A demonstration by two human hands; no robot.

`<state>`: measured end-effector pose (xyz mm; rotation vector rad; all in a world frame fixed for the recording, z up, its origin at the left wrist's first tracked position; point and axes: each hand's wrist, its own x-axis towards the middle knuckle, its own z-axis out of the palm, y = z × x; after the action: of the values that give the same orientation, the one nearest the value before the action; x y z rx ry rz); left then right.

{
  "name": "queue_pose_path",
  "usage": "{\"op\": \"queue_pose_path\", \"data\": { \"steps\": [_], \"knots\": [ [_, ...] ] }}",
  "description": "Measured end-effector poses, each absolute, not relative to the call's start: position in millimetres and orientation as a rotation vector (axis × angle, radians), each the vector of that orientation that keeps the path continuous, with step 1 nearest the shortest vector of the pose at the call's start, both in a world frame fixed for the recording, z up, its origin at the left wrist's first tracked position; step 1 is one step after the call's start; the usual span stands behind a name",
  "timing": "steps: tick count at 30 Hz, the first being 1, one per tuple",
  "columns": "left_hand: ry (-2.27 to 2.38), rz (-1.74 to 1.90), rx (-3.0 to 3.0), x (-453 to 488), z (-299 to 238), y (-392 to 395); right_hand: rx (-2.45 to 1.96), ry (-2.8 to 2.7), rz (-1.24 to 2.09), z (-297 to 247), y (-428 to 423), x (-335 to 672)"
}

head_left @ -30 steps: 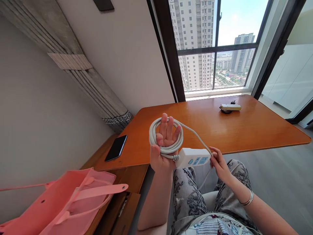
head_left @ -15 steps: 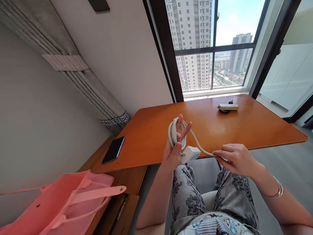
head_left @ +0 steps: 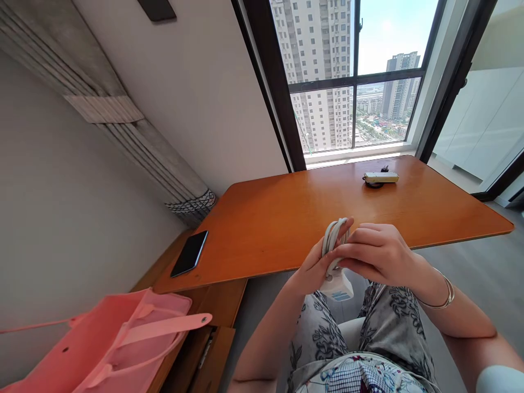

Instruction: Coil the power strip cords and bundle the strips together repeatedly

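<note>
A white power cord (head_left: 332, 238) is coiled in loops around the fingers of my left hand (head_left: 314, 268), which is closed on it. From the bottom of the coil hangs a white block (head_left: 338, 286), boxy like a power strip or adapter, with a bluish label on its underside. My right hand (head_left: 379, 252) is up against the coil, its fingers pinching the cord beside my left fingers. Part of the coil and some left fingertips are hidden behind my right hand. Both hands are above my lap, at the near edge of the wooden table (head_left: 262, 229).
A black phone (head_left: 189, 253) lies on the table's left end. Toward the back right rests a pale power strip (head_left: 381, 178) with a black cord. A pink bag (head_left: 123, 338) stands at the lower left. Behind the table is a window (head_left: 356, 82).
My right hand has come left and up to the coil, wrapping the stretched cord in. My left hand has shifted right and slightly down, carrying the coil and white block.
</note>
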<state>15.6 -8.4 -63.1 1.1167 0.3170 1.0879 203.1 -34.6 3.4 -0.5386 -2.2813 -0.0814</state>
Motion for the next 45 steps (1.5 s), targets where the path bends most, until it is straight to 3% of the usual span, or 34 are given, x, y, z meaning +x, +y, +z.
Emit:
{"op": "queue_pose_path", "data": {
  "steps": [3,18,23,29,41,45],
  "knots": [
    [0.189,0.882,1.191,23.7,-74.6,-4.1,-0.652,-2.205,-0.044,6.6,-22.7,197.2],
    [0.055,0.776,1.102,17.9,-81.5,0.9,-0.902,-2.026,0.392,-4.7,-2.6,199.7],
    [-0.028,0.84,0.894,11.8,-76.5,-1.3,-0.984,-1.922,0.527,-16.6,10.7,206.0],
    [0.02,1.09,0.838,0.5,-62.5,0.6,-0.886,-1.707,1.007,-59.9,7.8,200.8],
    [0.153,1.556,0.925,-8.5,-50.7,3.3,-1.136,-1.933,0.966,-131.6,-12.7,208.9],
    [0.261,1.728,0.992,-7.3,-53.4,5.1,-1.245,-1.965,0.632,-138.4,-15.4,220.7]
  ]
}}
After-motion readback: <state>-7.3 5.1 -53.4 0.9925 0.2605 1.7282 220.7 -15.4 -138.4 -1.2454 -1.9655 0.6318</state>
